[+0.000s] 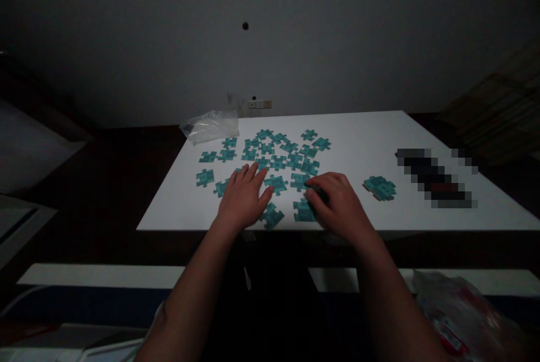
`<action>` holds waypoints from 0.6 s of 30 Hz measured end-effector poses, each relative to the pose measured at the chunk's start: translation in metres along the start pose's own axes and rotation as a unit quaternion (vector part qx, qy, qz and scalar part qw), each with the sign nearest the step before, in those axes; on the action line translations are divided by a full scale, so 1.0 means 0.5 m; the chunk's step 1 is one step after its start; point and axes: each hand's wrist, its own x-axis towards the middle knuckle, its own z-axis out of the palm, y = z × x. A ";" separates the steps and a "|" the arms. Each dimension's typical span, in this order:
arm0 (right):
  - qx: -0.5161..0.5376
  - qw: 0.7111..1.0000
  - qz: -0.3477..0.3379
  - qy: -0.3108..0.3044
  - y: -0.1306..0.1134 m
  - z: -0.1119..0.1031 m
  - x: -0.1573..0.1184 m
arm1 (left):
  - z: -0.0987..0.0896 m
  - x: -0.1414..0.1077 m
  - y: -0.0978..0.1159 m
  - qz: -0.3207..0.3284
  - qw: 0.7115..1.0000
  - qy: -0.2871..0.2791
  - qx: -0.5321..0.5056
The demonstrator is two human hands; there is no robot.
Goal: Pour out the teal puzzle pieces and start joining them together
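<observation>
Many teal jigsaw puzzle pieces lie spread out on a white table, most of them apart or just touching. My left hand rests flat over the near-left pieces, fingers stretched out, and partly covers some of them. A puzzle piece lies by its thumb. My right hand is curled at the right side of the spread, with a dark, tilted puzzle piece between thumb and fingers, mostly in shadow. Just left of it lie two more pieces, one above the other.
A small stack of teal pieces sits right of my right hand. A clear plastic bag lies at the table's far-left corner. Farther right is a blurred-out dark object. Behind the table stands a grey wall with sockets.
</observation>
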 end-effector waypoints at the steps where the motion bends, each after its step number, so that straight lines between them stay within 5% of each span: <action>1: -0.003 1.000 -0.002 0.000 0.000 0.000 0.001 | 0.000 -0.001 0.000 0.000 1.000 0.002 -0.001; 18: -0.012 1.000 -0.006 0.011 0.006 0.005 -0.003 | -0.003 -0.002 0.002 -0.001 1.000 0.001 -0.011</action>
